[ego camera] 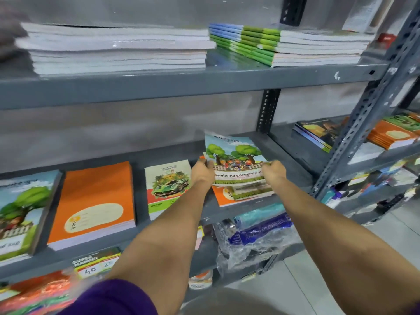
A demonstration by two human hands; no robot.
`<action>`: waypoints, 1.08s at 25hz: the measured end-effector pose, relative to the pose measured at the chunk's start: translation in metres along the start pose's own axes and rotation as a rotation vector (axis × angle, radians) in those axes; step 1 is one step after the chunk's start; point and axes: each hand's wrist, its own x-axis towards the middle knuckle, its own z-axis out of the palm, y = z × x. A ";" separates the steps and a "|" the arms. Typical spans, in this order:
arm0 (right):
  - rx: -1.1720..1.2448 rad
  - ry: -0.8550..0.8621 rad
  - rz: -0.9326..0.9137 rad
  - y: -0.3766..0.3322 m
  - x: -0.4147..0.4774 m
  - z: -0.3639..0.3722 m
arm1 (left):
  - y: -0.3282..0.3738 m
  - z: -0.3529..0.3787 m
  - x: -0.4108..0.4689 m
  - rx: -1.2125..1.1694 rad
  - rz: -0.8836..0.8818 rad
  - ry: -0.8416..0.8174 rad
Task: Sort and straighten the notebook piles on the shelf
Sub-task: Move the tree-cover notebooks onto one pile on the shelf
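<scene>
On the middle grey shelf a small pile of tree-picture notebooks is tilted up at its far end. My left hand grips its left edge and my right hand grips its right edge. Under it lie an orange notebook and more tree-cover notebooks, fanned out unevenly. Further left on the same shelf stand a green car notebook pile, a thick orange notebook pile and a tree-cover pile.
The upper shelf holds a tall white-edged stack and a blue-and-green-spined stack. Plastic-wrapped packs fill the shelf below. A second rack at the right carries orange and dark notebooks. The upper shelf's edge hangs over my hands.
</scene>
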 end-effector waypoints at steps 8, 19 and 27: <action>0.173 -0.098 -0.235 -0.095 -0.067 0.076 | -0.061 -0.132 -0.011 -0.145 -0.064 0.251; 0.094 -0.452 -0.459 -0.181 -0.263 0.255 | -0.241 -0.354 -0.074 -0.010 -0.242 0.501; -0.458 -0.532 -0.580 -0.209 -0.363 0.348 | -0.343 -0.448 -0.112 0.518 -0.339 0.385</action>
